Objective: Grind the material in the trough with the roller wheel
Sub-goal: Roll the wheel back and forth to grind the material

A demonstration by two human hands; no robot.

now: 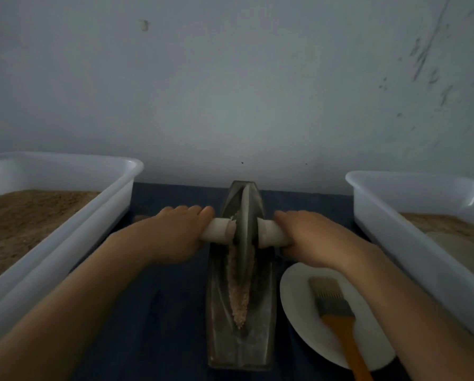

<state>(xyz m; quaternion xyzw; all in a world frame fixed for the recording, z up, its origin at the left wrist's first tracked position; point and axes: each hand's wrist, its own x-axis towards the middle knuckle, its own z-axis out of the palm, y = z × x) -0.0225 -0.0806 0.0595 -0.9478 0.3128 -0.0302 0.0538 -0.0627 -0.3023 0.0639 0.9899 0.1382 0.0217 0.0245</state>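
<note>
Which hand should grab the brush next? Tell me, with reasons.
Right, probably. The brush lies on the plate just under the right hand; the left hand is across the trough. Both now grip the roller's handles, so one must let go.

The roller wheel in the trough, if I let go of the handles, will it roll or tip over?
The roller wheel would probably roll, since its thin disc stands on edge in the sloped trough. It could lean until a handle meets the rim. It looks heavy.

grey wheel point(245, 224), white tubs point(65, 171), orange brush point(337, 314)
</note>
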